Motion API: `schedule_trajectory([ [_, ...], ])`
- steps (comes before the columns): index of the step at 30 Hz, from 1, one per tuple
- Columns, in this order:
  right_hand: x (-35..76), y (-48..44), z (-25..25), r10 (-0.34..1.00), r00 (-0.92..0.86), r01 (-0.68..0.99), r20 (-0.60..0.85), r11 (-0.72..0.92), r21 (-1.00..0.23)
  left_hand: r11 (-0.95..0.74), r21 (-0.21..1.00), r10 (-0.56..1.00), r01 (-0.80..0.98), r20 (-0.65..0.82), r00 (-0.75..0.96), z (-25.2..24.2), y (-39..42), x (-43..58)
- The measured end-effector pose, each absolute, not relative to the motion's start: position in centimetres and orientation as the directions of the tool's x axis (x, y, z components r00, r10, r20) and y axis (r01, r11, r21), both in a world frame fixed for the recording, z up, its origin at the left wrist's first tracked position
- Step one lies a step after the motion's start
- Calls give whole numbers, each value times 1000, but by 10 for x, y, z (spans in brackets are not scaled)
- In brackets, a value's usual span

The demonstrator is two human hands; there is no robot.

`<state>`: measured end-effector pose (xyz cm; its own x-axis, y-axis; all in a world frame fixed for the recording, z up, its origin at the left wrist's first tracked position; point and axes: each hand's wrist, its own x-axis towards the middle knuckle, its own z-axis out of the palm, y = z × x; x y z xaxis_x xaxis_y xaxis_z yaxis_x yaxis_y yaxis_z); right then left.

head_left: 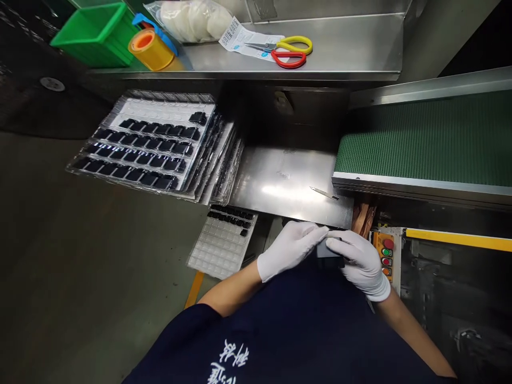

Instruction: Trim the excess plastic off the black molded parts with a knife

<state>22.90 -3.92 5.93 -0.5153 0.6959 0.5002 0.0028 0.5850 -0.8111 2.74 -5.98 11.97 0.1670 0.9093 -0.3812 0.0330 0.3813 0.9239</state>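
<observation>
My left hand (290,250) and my right hand (356,261), both in white gloves, come together in front of my dark shirt. Between them they hold a small dark grey object (330,255), partly hidden by my fingers, so I cannot tell what it is. A steel plate (280,184) lies just beyond my hands, with slim metal tweezers (324,193) on it. To the left of my hands is a tray of white cells (220,245) with a row of black parts at its far end. A stack of transparent trays (140,149) holding rows of black parts lies further left.
A green conveyor belt (424,141) runs along the right, above a control box (386,256) with red and green buttons. A steel shelf (340,48) at the back holds scissors (288,50), a tape roll (151,49), a green bin (90,34) and a bag of white items (192,18).
</observation>
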Motion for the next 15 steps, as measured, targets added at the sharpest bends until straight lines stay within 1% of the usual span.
schedule_trajectory([
  [2,227,-41,61,757,-458,-9,466,521,-854,442,894,875,-73,-413,252,118,-61,22],
  [3,227,-43,60,789,-428,-20,440,479,-878,450,887,869,-104,-408,280,117,-61,19],
  [4,226,-45,60,818,-401,-29,412,438,-898,430,898,876,-96,-390,283,115,-61,16],
  [5,225,-46,59,838,-385,-39,387,404,-914,375,926,900,-45,-352,258,113,-61,12],
  [7,223,-47,57,853,-382,-58,356,362,-930,169,971,960,171,-201,193,110,-60,5],
  [8,222,-46,57,854,-388,-58,345,351,-935,34,950,975,310,-100,197,109,-58,2],
  [9,221,-45,57,855,-398,-47,333,344,-938,-99,893,972,440,-9,236,108,-57,-1],
  [10,219,-43,58,853,-415,-22,316,338,-941,-210,813,954,542,49,296,107,-55,-3],
  [12,215,-39,62,844,-463,52,271,331,-942,-342,664,910,665,58,410,106,-52,-6],
  [13,213,-37,65,839,-487,94,243,327,-940,-366,622,897,692,38,440,106,-51,-7],
  [14,211,-35,68,837,-504,137,213,321,-937,-366,615,893,698,23,449,105,-50,-7],
  [15,210,-33,71,838,-514,174,184,312,-934,-343,641,899,686,12,439,105,-50,-8],
])
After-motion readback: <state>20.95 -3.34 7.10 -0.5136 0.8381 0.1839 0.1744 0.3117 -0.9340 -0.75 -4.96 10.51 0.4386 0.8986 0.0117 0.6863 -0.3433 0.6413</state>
